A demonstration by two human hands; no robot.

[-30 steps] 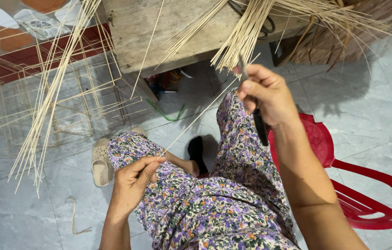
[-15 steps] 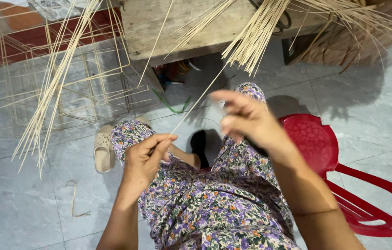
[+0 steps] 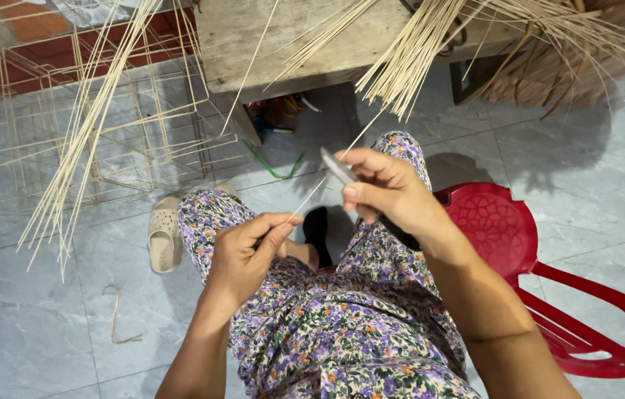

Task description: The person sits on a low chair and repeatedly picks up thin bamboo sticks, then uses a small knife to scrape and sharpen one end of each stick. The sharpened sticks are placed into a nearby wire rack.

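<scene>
Fingers of the left hand (image 3: 244, 251) pinch a thin stick (image 3: 334, 166), right hand (image 3: 386, 193) gripping a half-hidden knife (image 3: 339, 165).

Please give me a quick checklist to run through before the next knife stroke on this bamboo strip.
1. Left hand pinches the thin bamboo strip near its lower end: ok.
2. Right hand has a closed grip on the knife, blade against the strip: ok.
3. Left fingertips apart from the blade: ok.
4. Blade direction, toward or away from the body: cannot tell.
5. Strip's far end free of the bundle of strips on the wooden bench: cannot tell.
6. Red plastic chair clear of the right elbow: not ok, it stands close beside the arm.
</scene>
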